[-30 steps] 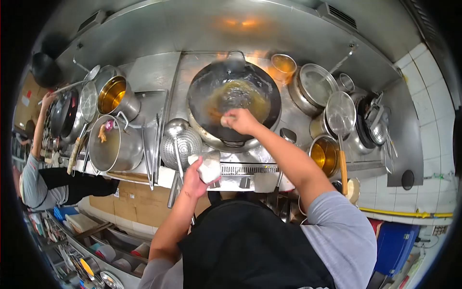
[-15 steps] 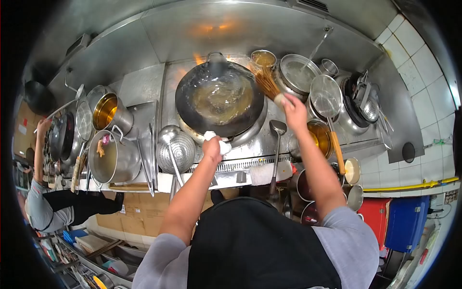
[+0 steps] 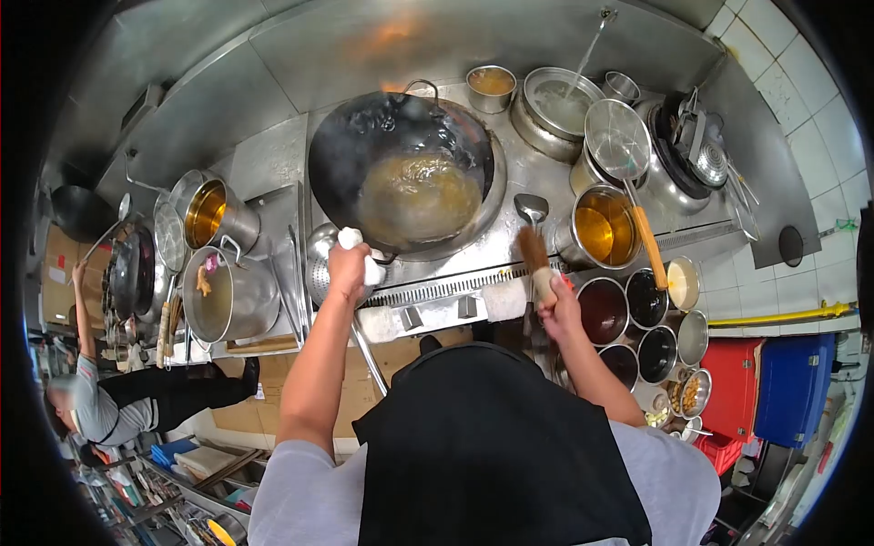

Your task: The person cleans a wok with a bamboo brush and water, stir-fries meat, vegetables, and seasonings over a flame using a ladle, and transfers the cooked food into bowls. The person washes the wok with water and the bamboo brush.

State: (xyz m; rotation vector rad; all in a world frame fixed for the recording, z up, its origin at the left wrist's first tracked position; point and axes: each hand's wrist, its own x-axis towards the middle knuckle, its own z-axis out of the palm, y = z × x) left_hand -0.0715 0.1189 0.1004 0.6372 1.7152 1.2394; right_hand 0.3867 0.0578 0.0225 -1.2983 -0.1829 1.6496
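Observation:
My left hand (image 3: 346,271) is closed around a white cloth (image 3: 372,272) at the near handle of a large black wok (image 3: 339,155). The wok sits tilted on the burner. Cloudy brownish liquid (image 3: 421,196) has pooled toward its near right side, and steam rises from it. In my right hand (image 3: 560,311) is a bamboo wok brush (image 3: 533,247), held by its pale handle over the stove's front edge, right of the wok. Behind the brush lies a wok spatula (image 3: 531,207), its shaft partly hidden.
Water runs from a tap into a pot (image 3: 557,105) at the back. A pot of amber liquid (image 3: 596,235) and a wood-handled strainer (image 3: 619,136) stand right. Left are a perforated ladle (image 3: 319,273) and a large pot (image 3: 255,296). A co-worker (image 3: 137,400) works far left.
My right hand has brought the brush from the wok's right rim down toward me. My left hand has moved left, and the wok has shifted left and tilted, its liquid running toward the near side.

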